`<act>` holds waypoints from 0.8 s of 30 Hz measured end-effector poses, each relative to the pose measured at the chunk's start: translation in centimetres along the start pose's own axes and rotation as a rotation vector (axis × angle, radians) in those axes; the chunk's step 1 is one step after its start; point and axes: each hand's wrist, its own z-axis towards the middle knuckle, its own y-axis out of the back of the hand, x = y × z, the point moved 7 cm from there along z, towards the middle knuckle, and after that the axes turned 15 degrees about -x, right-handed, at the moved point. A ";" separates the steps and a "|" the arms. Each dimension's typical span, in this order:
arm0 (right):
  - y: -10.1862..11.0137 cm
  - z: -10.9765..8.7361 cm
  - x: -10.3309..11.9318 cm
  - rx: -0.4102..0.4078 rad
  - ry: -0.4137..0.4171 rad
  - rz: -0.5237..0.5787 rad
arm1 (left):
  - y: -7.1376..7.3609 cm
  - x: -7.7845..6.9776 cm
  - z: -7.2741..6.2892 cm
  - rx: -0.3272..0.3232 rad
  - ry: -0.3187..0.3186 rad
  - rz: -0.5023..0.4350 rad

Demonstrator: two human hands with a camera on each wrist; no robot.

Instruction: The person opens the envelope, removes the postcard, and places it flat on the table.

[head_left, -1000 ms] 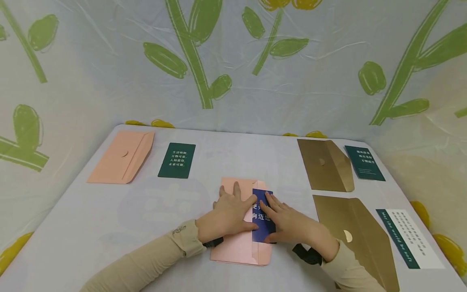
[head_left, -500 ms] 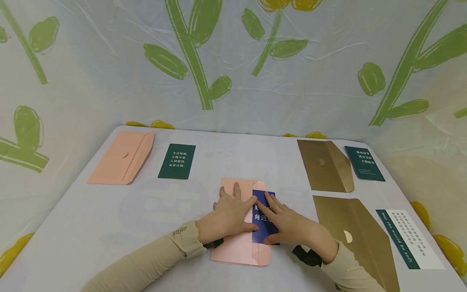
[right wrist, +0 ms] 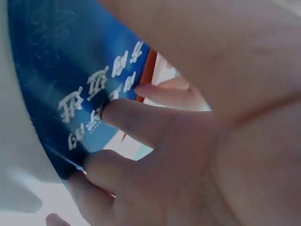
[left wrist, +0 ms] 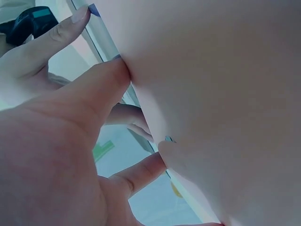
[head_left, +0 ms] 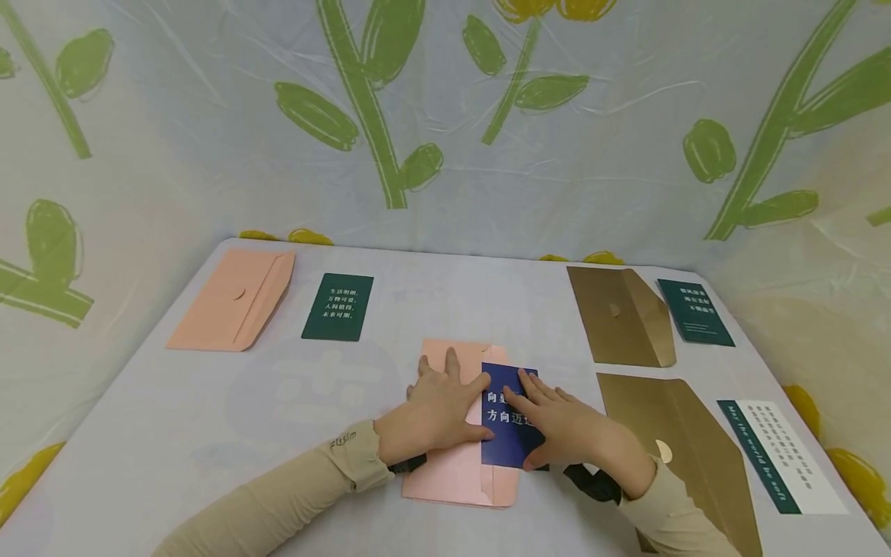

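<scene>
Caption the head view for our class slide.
Left hand on a pink envelope, right hand on a blue card.

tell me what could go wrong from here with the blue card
The blue card seems to lie partly inside the middle pink envelope, so its edges might snag or crease the paper. The left hand rests spread on the envelope; pressing hard could pin any part of the card inside. The right hand has its fingers on the card's printed face, so they might slip or smudge it.
</scene>
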 end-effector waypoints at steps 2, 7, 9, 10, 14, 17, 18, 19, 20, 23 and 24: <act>0.1 0.0 -0.2 0.007 -0.013 0.005 | 0.0 0.0 0.0 0.000 0.005 -0.002; 0.0 0.1 -0.3 0.005 -0.021 0.038 | -0.1 0.0 0.0 0.008 0.006 0.011; -0.2 0.1 -0.4 -0.003 -0.027 0.046 | 0.0 0.0 0.0 0.008 0.003 0.021; -0.2 0.1 -0.4 -0.007 -0.030 0.046 | 0.0 0.0 0.0 0.007 0.001 0.023; -0.3 0.1 -0.4 -0.018 -0.033 0.022 | 0.0 -0.1 0.0 0.003 -0.008 0.030; -0.3 0.1 -0.3 -0.024 -0.027 -0.005 | 0.0 -0.1 0.0 0.009 -0.017 0.046; -0.2 0.1 -0.3 -0.029 -0.023 -0.012 | 0.0 -0.1 0.0 0.010 -0.022 0.053; -0.2 0.2 -0.2 -0.031 -0.024 -0.018 | 0.1 0.0 0.0 0.010 -0.027 0.063; -0.2 0.2 -0.2 -0.035 -0.025 -0.022 | 0.1 0.0 0.0 0.011 -0.033 0.075; -0.2 0.1 -0.4 -0.041 -0.022 -0.036 | 0.1 -0.1 0.1 0.006 -0.043 0.084; -0.2 0.1 -0.5 -0.043 -0.024 -0.041 | 0.1 -0.2 0.1 0.003 -0.045 0.081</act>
